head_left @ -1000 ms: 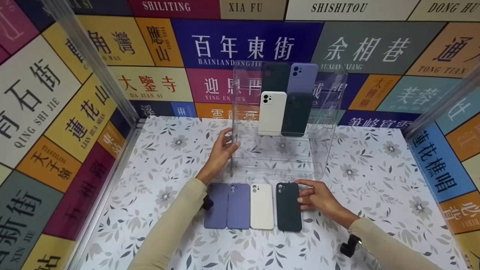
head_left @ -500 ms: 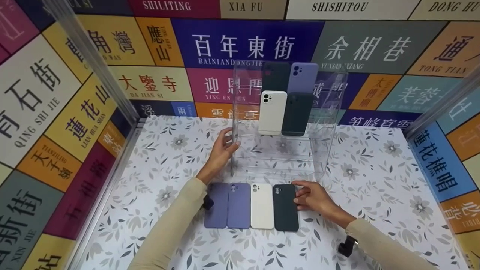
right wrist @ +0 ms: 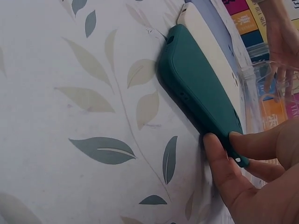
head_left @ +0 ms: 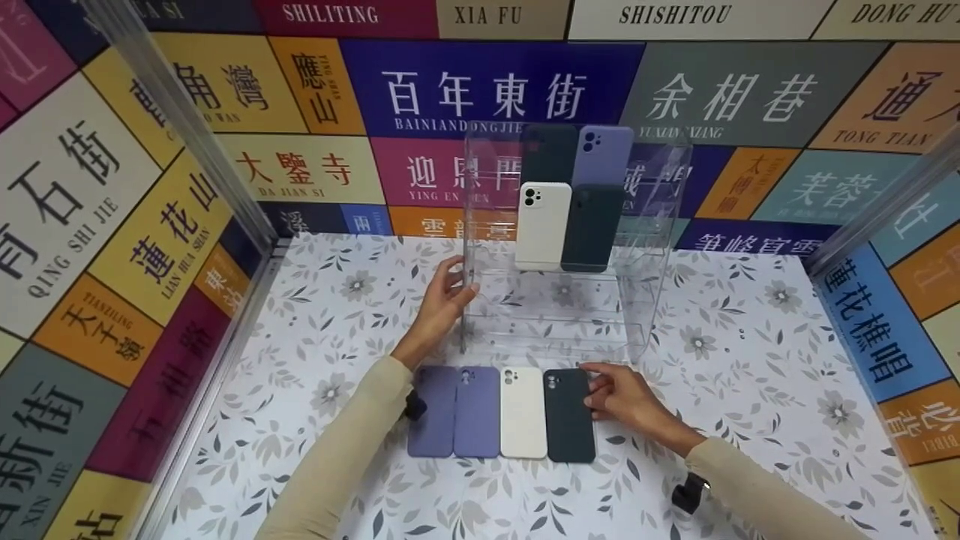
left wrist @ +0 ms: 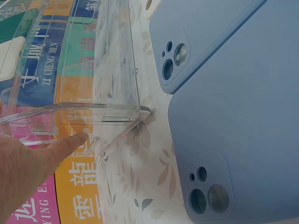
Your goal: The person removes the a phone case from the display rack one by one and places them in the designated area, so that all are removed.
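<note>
My right hand (head_left: 628, 397) pinches the upper right corner of a dark green phone case (head_left: 568, 420), which lies flat beside a white phone case (head_left: 523, 412). Two purple phone cases (head_left: 477, 412) continue that row to the left. In the right wrist view, thumb and fingers meet at the green case's camera end (right wrist: 236, 128). My left hand (head_left: 441, 304) holds the left side of a clear tiered display stand (head_left: 547, 307); its side panel (left wrist: 98, 112) runs between thumb and fingers in the left wrist view.
Upright on the stand are a white case (head_left: 541, 229), a purple case (head_left: 604, 154) and two dark green ones, one of them (head_left: 591, 229) at front right. A flowered tabletop (head_left: 750, 420) lies under everything, and sign-printed walls (head_left: 495, 82) enclose the back and sides.
My right hand has slid the dark green phone case left, closing the gap to the white one in the row. The left hand stays on the stand.
</note>
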`<state>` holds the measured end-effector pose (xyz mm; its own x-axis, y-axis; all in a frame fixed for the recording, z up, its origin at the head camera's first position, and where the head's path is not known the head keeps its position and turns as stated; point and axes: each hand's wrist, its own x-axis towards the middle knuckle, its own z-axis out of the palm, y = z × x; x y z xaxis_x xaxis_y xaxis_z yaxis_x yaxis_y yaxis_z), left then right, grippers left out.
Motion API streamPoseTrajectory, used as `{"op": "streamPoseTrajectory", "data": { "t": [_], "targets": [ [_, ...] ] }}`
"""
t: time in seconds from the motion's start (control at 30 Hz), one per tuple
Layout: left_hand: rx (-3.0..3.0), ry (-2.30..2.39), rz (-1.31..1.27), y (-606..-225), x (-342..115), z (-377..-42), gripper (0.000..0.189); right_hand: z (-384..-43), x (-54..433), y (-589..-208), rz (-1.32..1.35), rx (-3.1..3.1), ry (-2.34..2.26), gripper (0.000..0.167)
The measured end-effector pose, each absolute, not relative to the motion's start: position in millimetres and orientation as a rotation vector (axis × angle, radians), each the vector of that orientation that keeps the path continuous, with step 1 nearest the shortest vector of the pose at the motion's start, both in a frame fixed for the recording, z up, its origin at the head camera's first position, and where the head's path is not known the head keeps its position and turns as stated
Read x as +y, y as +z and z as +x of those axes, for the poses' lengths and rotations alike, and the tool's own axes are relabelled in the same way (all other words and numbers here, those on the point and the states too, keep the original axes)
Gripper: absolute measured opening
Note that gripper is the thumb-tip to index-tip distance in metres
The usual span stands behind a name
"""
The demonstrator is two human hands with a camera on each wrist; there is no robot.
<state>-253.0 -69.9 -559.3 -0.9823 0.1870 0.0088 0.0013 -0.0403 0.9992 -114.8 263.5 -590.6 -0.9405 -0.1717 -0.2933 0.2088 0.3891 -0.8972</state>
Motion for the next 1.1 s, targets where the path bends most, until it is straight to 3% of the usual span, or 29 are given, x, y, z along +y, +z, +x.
{"op": "streamPoseTrajectory", "data": {
  "t": [0.47, 1.1],
  "targets": [
    [2.092, 2.171, 0.216, -559, -70, -252, 0.061, -116, 263, -598, -0.131, 2.433, -1.533, 0.054],
    [2.088, 2.158, 0.194, -557, -68, -251, 0.063, -117, 259, -596, -0.096, 2.618, -1.386, 0.045]
  ]
}}
